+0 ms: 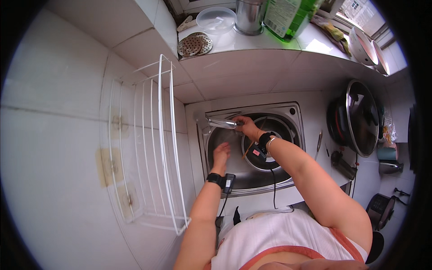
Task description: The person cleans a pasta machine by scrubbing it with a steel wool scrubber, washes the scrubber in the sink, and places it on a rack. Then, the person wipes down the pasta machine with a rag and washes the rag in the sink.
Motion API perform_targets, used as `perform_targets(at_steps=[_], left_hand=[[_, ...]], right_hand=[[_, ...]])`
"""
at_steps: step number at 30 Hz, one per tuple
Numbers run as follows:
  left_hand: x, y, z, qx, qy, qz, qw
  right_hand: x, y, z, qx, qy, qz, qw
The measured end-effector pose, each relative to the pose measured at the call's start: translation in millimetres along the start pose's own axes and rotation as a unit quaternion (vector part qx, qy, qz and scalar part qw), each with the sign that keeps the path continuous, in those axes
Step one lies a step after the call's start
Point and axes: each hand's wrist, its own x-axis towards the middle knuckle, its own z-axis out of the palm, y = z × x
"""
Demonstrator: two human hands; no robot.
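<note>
My right hand [247, 127] is at the end of the faucet spout [221, 123], its fingers around the tip. Under my right forearm a round metal pot [248, 162] stands in the stainless steel sink [236, 184], and part of its inside is hidden. A wooden chopstick [247, 151] lies across the pot's left side. My left hand [221, 155] hovers over the left part of the basin, fingers loosely apart, with nothing seen in it. Both wrists wear black straps with small cabled devices.
Left of the sink, a white wire rack [165, 135] juts from the tiled wall. A ledge behind holds a plastic bowl [216, 20], perforated metal discs [194, 45], a metal canister [249, 17] and a green bottle [287, 18]. A lidded pan [361, 118] stands at right.
</note>
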Motion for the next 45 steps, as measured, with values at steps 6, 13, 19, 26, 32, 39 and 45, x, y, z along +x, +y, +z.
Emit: perform_targets(at_steps=[6, 13, 19, 26, 32, 39, 45], left_hand=[[59, -58, 42, 0.212, -0.045, 0.100, 0.971], [58, -82, 59, 0.205, -0.025, 0.107, 0.972], [48, -61, 58, 0.142, -0.053, 0.033, 0.988], [37, 1, 65, -0.269, 0.005, -0.004, 0.963], [59, 11, 89, -0.277, -0.012, -0.011, 0.961], [88, 0, 92, -0.248, 0.014, 0.066, 0.966], [49, 0, 82, -0.281, -0.025, 0.117, 0.952]], right_hand=[[9, -4, 7, -0.149, -0.144, -0.073, 0.976], [11, -3, 5, -0.038, -0.144, 0.004, 0.989], [2, 0, -12, 0.002, -0.116, 0.019, 0.993], [-6, 1, -13, -0.069, -0.076, -0.021, 0.994], [-14, 0, -5, -0.049, 0.034, -0.083, 0.995], [-16, 8, -7, -0.025, 0.100, -0.162, 0.981], [-19, 24, 7, 0.082, 0.015, -0.100, 0.991]])
